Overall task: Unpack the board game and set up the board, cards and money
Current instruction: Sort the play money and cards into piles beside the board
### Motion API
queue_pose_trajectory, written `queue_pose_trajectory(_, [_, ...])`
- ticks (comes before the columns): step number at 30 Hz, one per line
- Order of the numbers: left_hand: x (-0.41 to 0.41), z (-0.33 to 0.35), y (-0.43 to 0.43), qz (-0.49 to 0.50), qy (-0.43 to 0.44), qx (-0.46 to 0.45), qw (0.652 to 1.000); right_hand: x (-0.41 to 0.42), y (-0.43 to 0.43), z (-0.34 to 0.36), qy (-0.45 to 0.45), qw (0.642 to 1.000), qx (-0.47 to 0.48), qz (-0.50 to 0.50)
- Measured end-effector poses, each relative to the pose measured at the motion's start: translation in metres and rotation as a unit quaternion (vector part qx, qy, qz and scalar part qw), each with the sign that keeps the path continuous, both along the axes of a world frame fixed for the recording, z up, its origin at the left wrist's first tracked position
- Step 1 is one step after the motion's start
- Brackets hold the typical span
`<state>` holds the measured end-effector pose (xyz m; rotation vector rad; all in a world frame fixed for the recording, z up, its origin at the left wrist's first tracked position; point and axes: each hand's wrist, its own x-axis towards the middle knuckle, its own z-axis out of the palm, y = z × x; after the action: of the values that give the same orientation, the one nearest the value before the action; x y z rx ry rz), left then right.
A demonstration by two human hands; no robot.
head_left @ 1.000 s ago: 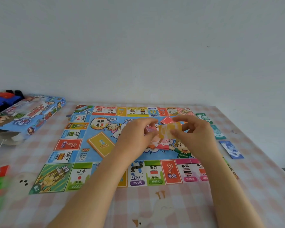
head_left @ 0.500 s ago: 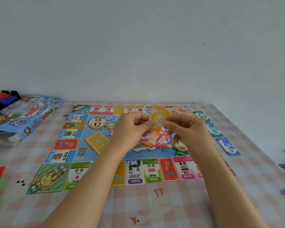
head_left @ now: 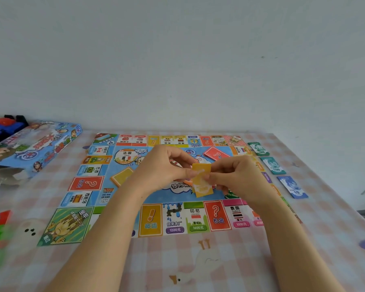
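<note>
The left hand [head_left: 162,167] and right hand [head_left: 240,178], pinching a yellow note [head_left: 201,182], hang over the middle of the board [head_left: 177,225], the box [head_left: 40,144] blocks the far left, three notes [head_left: 272,165] line the table [head_left: 219,260] on the right, and open cloth runs along the near edge

thin, faintly see-through paper in the yellow note [head_left: 202,189], softly bent. smooth printed card with a slight sheen in the board [head_left: 86,183], matt paper in the 3 banknotes [head_left: 273,165] beside it. glossy cardboard on the box [head_left: 36,148], smooth checked cloth in the tablecloth [head_left: 325,239], matt paint on the wall [head_left: 177,60].
</note>
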<state>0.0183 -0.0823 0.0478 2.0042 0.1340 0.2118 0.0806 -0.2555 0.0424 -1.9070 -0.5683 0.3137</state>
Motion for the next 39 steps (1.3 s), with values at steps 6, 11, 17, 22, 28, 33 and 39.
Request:
queue_pose_trajectory(6, [0.0, 0.0024, -0.0028, -0.017, -0.011, 0.012, 1.0, -0.0006, -0.0002, 0.0017, -0.015, 1.0, 0.01, 0.017])
queue_pose_trajectory(11, [-0.0022, 0.0034, -0.0002, -0.027, -0.003, 0.006, 1.0, -0.0027, 0.0005, 0.0004, -0.027, 0.998, -0.038, 0.037])
queue_pose_trajectory(17, [-0.0053, 0.005, 0.0059, -0.034, -0.003, -0.008, 0.999, -0.0038, -0.0008, 0.0033, -0.045, 0.999, -0.007, 0.017])
queue_pose_trajectory(22, [-0.0071, 0.004, 0.0026, -0.049, 0.02, 0.007, 0.999, -0.0058, 0.0019, -0.0006, -0.06, 0.993, -0.089, 0.046])
queue_pose_trajectory(28, [-0.0042, 0.0026, 0.0033, -0.033, 0.007, -0.001, 0.999, -0.0061, 0.0024, 0.0004, -0.058, 0.993, -0.093, 0.051])
queue_pose_trajectory(33, [-0.0016, 0.0001, 0.0018, -0.015, 0.003, -0.025, 1.0, -0.0049, 0.0031, -0.0022, -0.048, 0.993, -0.1, 0.033])
queue_pose_trajectory(39, [0.0019, -0.0004, 0.0051, 0.071, -0.006, -0.216, 0.974, -0.0043, 0.0043, -0.0008, -0.07, 0.996, 0.003, -0.056])
